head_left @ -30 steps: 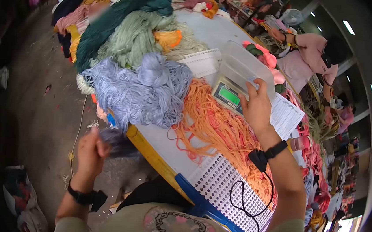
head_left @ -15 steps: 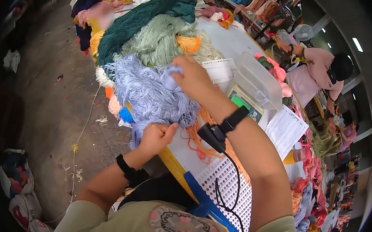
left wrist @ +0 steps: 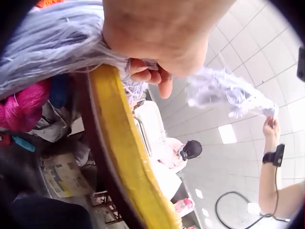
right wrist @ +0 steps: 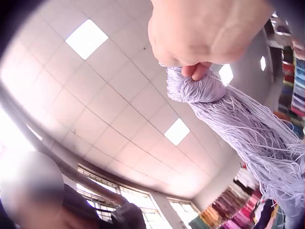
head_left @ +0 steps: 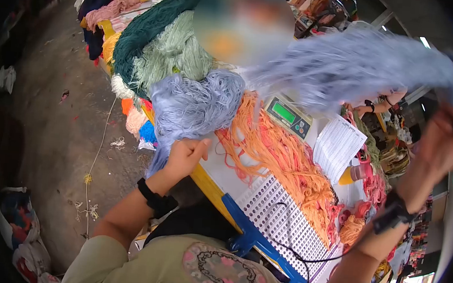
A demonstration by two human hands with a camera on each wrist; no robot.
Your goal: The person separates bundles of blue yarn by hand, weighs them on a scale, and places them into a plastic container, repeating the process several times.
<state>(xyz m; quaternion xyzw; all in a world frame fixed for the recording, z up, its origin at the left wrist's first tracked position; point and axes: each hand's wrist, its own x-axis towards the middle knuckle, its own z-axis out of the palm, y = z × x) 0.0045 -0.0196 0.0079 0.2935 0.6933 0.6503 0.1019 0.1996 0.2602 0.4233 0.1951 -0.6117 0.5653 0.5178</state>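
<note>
My right hand (head_left: 442, 141) is raised at the far right, gripping the knotted end of a pale lavender-blue yarn hank (head_left: 362, 67). The hank stretches, motion-blurred, across the air over the table; in the right wrist view its twisted knot (right wrist: 195, 88) sits right under my curled fingers. At the table's near edge, my left hand (head_left: 185, 157) grips strands of the lavender-blue yarn pile (head_left: 198, 98). The left wrist view shows that yarn (left wrist: 52, 47) gathered into my curled fingers, beside the table's yellow edge (left wrist: 124, 152).
Dark green yarn (head_left: 138, 42) and pale green yarn (head_left: 172, 50) lie beyond the pile. Orange yarn (head_left: 279, 151) spreads beside a digital scale (head_left: 288, 117), a printed sheet (head_left: 339, 146) and a dotted sheet (head_left: 285, 211). A cable (head_left: 307, 260) trails from my right wrist.
My right hand went from the plastic box by the scale to the lavender pile, then up and right with a hank. My left hand came from over the floor to the pile's near edge.
</note>
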